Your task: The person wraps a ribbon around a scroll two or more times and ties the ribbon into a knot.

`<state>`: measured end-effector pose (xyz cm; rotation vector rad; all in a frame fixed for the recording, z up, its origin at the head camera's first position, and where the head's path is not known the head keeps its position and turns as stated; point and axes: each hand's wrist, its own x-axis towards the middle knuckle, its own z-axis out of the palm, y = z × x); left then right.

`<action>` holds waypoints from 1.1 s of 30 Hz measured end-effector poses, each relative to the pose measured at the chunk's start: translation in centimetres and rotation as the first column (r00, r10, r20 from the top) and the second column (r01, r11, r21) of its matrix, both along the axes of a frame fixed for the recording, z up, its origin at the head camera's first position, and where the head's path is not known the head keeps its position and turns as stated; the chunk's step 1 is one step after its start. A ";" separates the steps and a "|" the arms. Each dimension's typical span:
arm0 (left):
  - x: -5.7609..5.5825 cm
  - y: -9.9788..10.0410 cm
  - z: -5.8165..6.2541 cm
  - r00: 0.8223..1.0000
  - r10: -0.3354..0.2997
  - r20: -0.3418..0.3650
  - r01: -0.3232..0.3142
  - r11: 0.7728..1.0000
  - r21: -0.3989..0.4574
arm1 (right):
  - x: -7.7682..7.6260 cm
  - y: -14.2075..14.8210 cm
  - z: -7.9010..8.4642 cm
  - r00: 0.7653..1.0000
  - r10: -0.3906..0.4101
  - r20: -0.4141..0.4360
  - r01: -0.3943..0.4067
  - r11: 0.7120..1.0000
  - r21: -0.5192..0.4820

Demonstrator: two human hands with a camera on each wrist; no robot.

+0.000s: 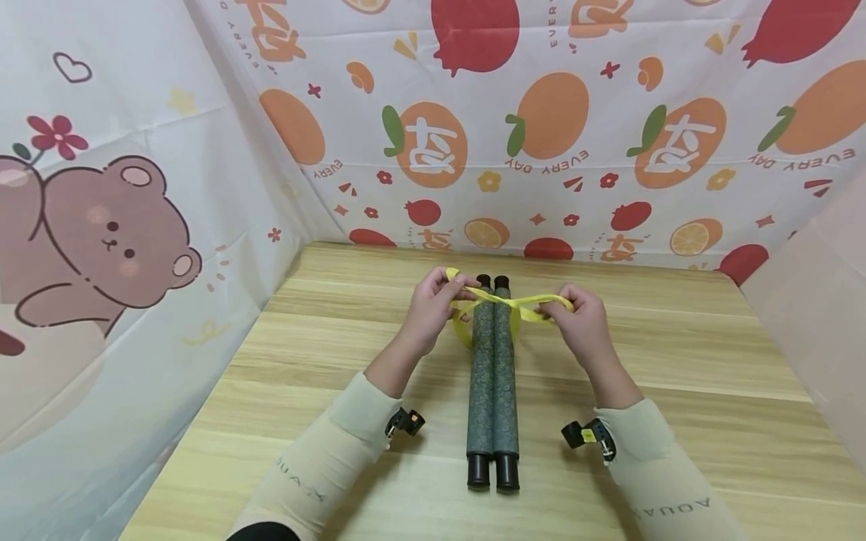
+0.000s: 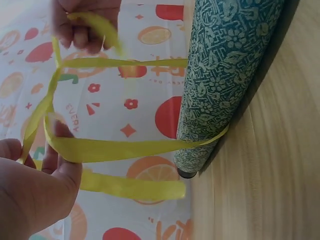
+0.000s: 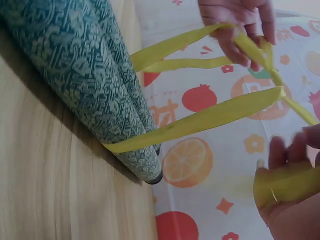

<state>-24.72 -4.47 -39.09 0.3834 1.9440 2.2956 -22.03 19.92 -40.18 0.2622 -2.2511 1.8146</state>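
Two scrolls lie side by side on the table, the left scroll (image 1: 481,376) and the right scroll (image 1: 504,376), both in green patterned cloth with black end knobs. A yellow ribbon (image 2: 120,150) passes around them near their far ends. Above the scrolls its two lengths cross in a twist or knot. My left hand (image 1: 431,312) pinches one length of ribbon on the left side. On the right, my right hand (image 1: 587,323) grips the other length, with ribbon also lying across its palm in the right wrist view. Both hands are raised above the tabletop.
A light wood-grain table (image 1: 304,361) spreads beneath the scrolls. Behind it hangs a white cloth (image 1: 487,203) printed with fruit, and a bear-print cloth (image 1: 135,225) hangs at the left. Small cameras are strapped to both wrists.
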 end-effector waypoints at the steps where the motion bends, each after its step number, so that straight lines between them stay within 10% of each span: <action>1: 0.0 -0.1 0.0 1.000 0.009 0.001 -0.010 1.000 0.018 | 0.0 0.0 0.0 1.000 0.006 0.006 -0.005 0.998 -0.055; 5: -0.1 -0.4 -0.2 0.998 0.052 -0.018 -0.050 0.993 0.108 | 0.1 0.1 0.2 0.996 0.087 0.027 -0.075 0.952 -0.296; 7: -0.1 -0.5 -0.2 0.998 0.050 -0.028 -0.044 0.983 0.181 | 0.1 0.2 0.4 0.984 0.177 0.003 -0.157 0.879 -0.449; 14: 0.0 -1.1 0.0 0.999 -0.047 0.027 0.030 0.894 0.447 | 0.3 0.6 0.4 0.866 0.476 -0.154 -0.372 0.406 -0.835; 18: -0.3 -1.4 -0.2 0.991 -0.082 0.106 0.008 0.825 0.564 | 0.5 0.6 0.1 0.834 0.523 -0.173 -0.353 0.266 -0.897; 26: -1.1 -2.5 -1.2 0.961 0.022 0.276 -0.202 0.737 0.645 | 0.6 1.0 -1.3 0.915 0.404 0.020 -0.107 0.290 -0.951; 33: -1.8 -3.7 -2.1 0.914 0.085 0.397 -0.336 0.707 0.622 | 0.3 2.3 -3.3 0.939 0.312 0.145 0.030 0.348 -0.937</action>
